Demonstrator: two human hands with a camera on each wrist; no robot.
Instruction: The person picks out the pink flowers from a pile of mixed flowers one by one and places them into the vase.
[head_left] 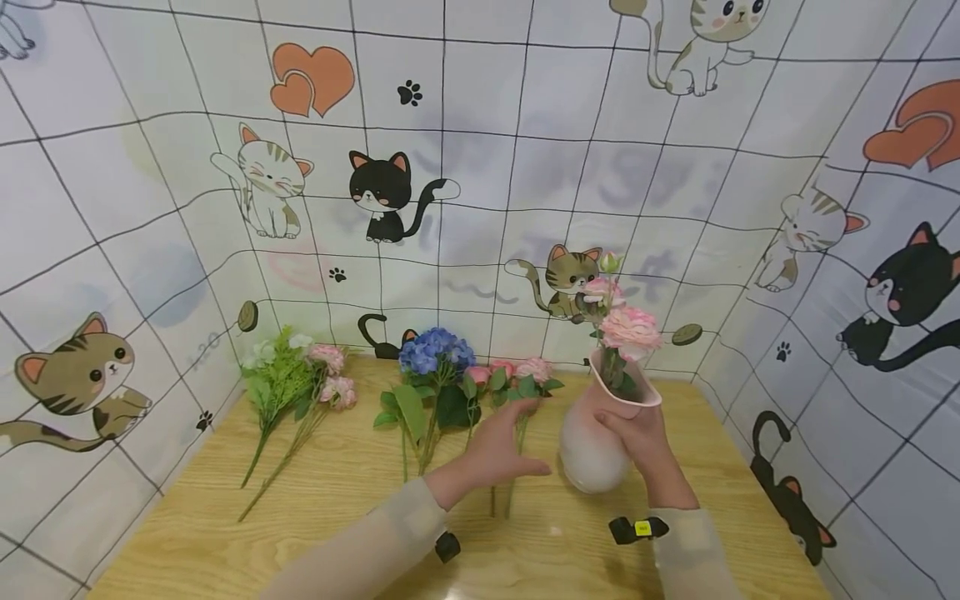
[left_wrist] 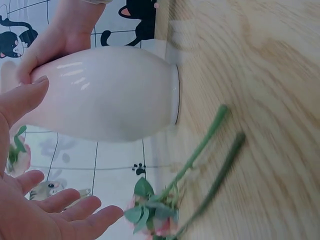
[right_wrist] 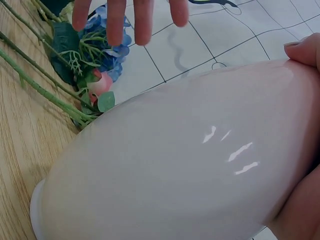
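Note:
My right hand (head_left: 639, 435) grips the neck of a glossy white vase (head_left: 588, 450) with a pinkish flared rim. Pink flowers (head_left: 630, 330) and a small bud rise from the vase's mouth; their lower stems are hidden inside. Just left of the vase is my left hand (head_left: 491, 448), empty, with fingers spread and thumb apart. In the left wrist view the left thumb (left_wrist: 27, 100) overlaps the vase's neck; whether it touches cannot be told. Pink roses (head_left: 534, 369) with bare green stems lie on the table behind and beneath the left hand.
A blue hydrangea (head_left: 437, 350) with broad leaves lies mid-table. Farther left are a leafy green bunch (head_left: 279, 385) and pink blossoms (head_left: 337, 392) on long stems. The wooden table (head_left: 202, 508) meets cat-printed cloth walls (head_left: 480, 167) at the back and sides.

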